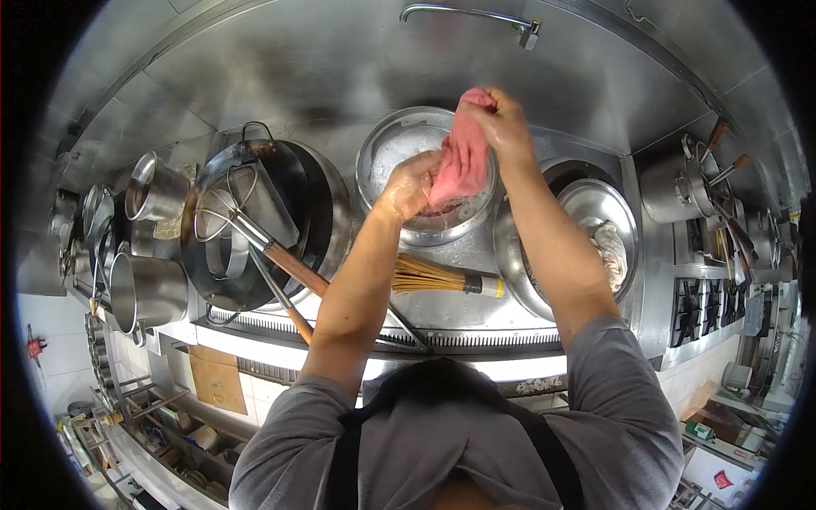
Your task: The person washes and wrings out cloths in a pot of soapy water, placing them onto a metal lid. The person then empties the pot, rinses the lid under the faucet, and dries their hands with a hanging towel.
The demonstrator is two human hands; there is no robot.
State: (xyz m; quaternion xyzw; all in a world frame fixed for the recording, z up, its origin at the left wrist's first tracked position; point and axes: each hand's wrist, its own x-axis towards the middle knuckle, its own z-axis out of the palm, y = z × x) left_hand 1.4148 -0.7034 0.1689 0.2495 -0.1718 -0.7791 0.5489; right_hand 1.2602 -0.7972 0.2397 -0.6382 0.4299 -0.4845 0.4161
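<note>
A wet-looking pink cloth (464,157) is stretched between my two hands above a round metal basin (367,157) of cloudy, light-coloured liquid. My right hand (506,127) grips the cloth's upper end, its fingers closed around the bunched fabric. Lower and to the left, my left hand (410,185) is closed on the side of the cloth, with some fingertips hidden behind the fabric. Just below the basin lies a bamboo wok brush (438,277) on the metal worktop.
At left, a big dark wok (197,276) holds a wire skimmer (223,212) and other metal pieces; long handles jut toward me. A steel bowl (625,212) with a whitish cloth (610,251) sits at right. A faucet (472,14) projects from the back wall.
</note>
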